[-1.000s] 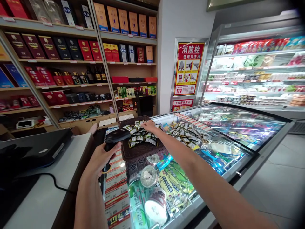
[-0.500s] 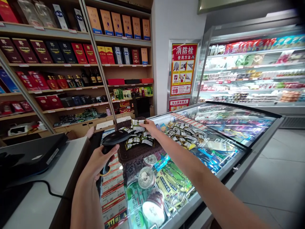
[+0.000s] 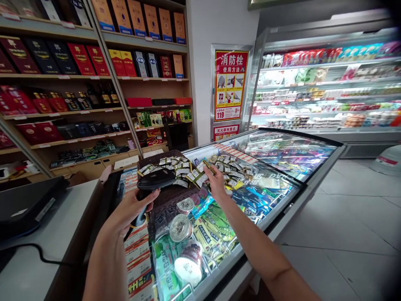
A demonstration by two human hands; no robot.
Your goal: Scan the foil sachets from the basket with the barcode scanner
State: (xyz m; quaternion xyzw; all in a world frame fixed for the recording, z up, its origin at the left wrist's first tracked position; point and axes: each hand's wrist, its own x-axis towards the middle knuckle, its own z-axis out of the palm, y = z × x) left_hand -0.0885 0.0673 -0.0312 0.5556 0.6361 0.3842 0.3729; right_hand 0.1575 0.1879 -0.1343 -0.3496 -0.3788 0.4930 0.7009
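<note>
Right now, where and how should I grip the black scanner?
Likely by its handle, coming from the near left, as your left hand does: the handle hangs narrower below the black scanner's broad head, which points right, so that grip leaves its front end uncovered.

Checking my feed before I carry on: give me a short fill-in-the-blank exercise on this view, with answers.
The left grip holds a black handheld ____.
Packets like the one in the right grip lie in the woven ____.
The framed red poster bears the three-digit number ____.
Missing words: scanner; basket; 119.
</note>
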